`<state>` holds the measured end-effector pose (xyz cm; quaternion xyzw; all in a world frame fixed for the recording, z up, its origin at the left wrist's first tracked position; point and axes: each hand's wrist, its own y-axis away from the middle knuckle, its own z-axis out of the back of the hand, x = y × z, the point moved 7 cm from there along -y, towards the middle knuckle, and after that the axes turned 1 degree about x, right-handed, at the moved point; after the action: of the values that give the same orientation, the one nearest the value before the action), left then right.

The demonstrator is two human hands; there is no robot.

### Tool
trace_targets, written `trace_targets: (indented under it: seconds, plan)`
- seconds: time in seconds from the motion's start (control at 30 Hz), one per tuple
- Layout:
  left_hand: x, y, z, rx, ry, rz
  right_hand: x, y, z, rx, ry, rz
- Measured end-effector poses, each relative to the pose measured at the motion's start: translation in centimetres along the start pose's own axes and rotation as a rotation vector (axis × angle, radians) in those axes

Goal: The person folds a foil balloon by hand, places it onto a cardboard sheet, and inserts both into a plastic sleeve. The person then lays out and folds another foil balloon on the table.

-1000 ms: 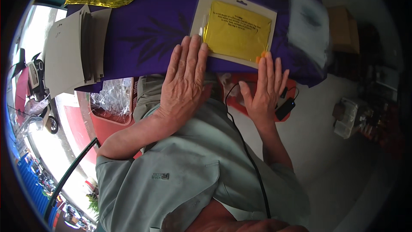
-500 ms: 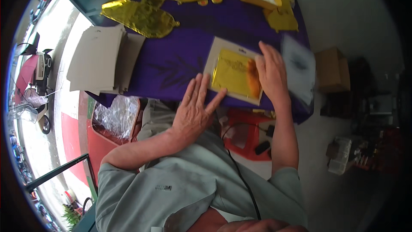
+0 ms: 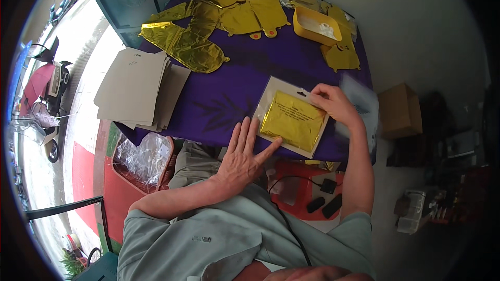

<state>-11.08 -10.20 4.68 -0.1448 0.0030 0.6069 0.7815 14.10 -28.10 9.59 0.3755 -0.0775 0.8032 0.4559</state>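
Observation:
A folded gold foil balloon in a clear pouch with a pale card back (image 3: 292, 120) lies near the front edge of the purple-covered table. My left hand (image 3: 239, 161) is open, its fingers stretched and spread, with fingertips resting at the package's left side and thumb on its lower edge. At the upper right corner, my right hand (image 3: 336, 105) has its fingers bent and closed on the package's edge. Just beyond that hand lies a stack of clear plastic bags (image 3: 359, 104), partly hidden by my wrist.
Pale cards (image 3: 130, 86) are stacked at the table's left. Flat gold foil balloons (image 3: 192, 49) lie along the back, near a yellow tray (image 3: 336, 36) holding small white things. Below the table stands a bin of crumpled clear plastic (image 3: 143, 158); a cardboard box (image 3: 401, 112) is at right.
My right hand has gone from extended fingers over the package's right side to a closed grip at its upper right corner. My left hand stays at the lower left; the view has shifted.

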Motion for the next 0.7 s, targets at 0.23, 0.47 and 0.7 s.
trace_targets:
  seconds: [0.23,0.47,0.7]
  plan:
    - [2.9,-0.6,3.7,-0.175,0.349,0.106,9.2,4.9,5.4,-0.334,-0.026,0.323]
    - [4.8,-1.6,4.5,-0.205,0.367,0.150,10.6,4.9,5.2,-0.513,0.290,0.334]
    - [6.6,-2.5,5.2,-0.270,0.623,0.175,7.6,3.6,5.9,-0.417,0.272,0.141]
